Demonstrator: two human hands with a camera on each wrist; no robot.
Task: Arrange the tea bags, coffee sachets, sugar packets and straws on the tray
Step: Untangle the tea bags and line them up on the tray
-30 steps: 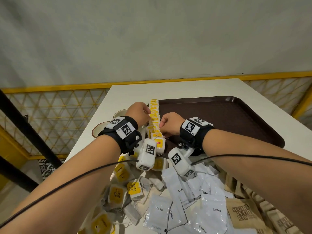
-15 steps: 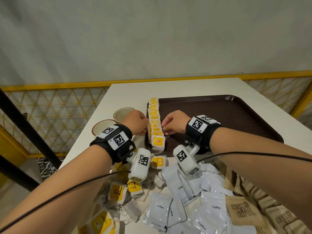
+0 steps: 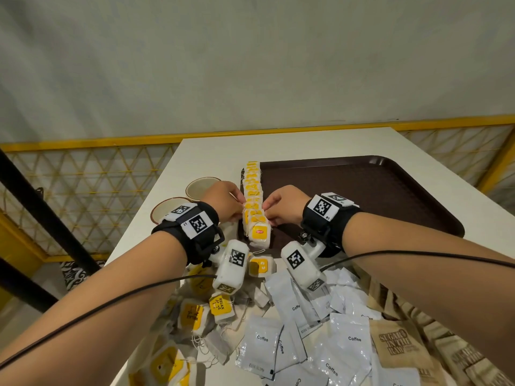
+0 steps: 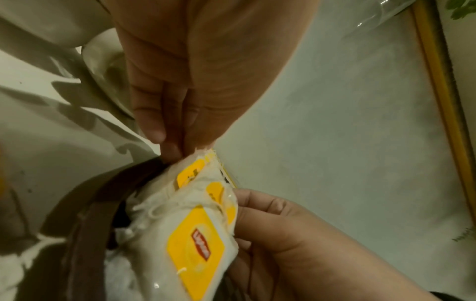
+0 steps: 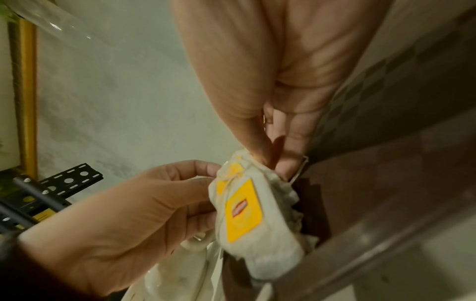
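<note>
A plain grey-white wall fills the upper part of the head view, its surface faintly mottled and evenly lit with no strong shadows. Along its foot runs a yellow rail, the top of a yellow-framed fence with a lattice of thin yellow triangles over a pale panel; the same fence shows again at the right. A white tabletop stands with its far edge close to the rail. At the left, two dark metal bars slant across the fence. Below them lies a patch of black-and-white patterned floor. The light is soft and slightly warm.
</note>
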